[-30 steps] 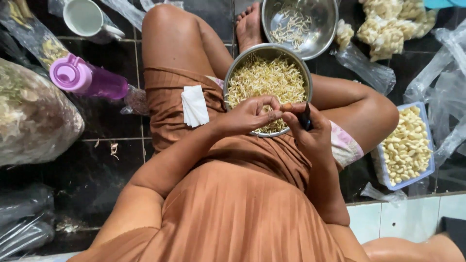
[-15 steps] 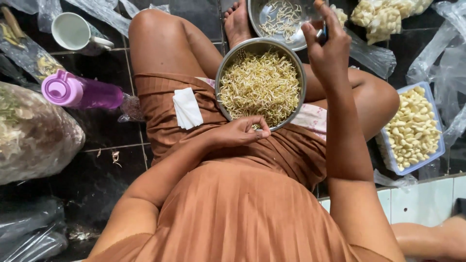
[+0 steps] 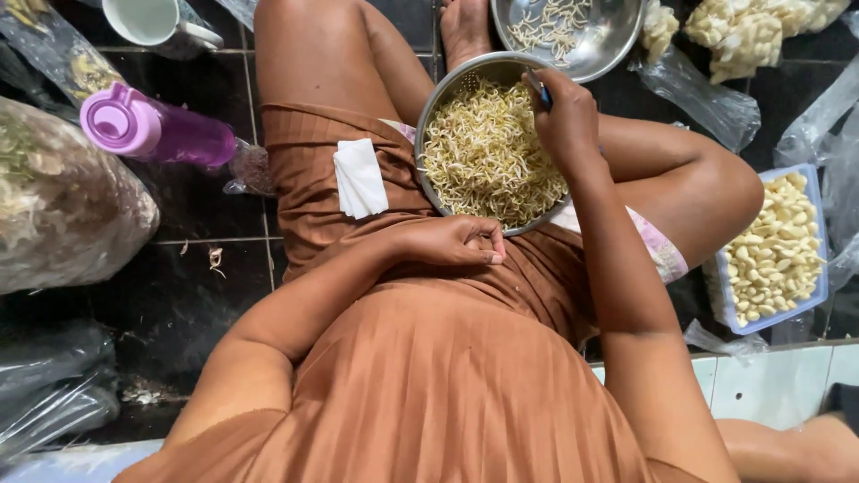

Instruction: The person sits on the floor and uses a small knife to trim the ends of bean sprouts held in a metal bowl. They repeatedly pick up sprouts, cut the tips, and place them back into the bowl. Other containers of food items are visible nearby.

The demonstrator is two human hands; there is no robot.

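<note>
Bowl of sprouts (image 3: 488,152) sits between left hand (image 3: 456,241) and right hand (image 3: 564,116).

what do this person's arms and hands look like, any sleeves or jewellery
Both arms are bare from the shoulder down, with no sleeves in view. The left hand and the right hand wear no gloves, and no rings, bracelets or watch can be seen on them. The only clothing near the arms is a pleated rust-brown dress covering the torso and lap.
</note>
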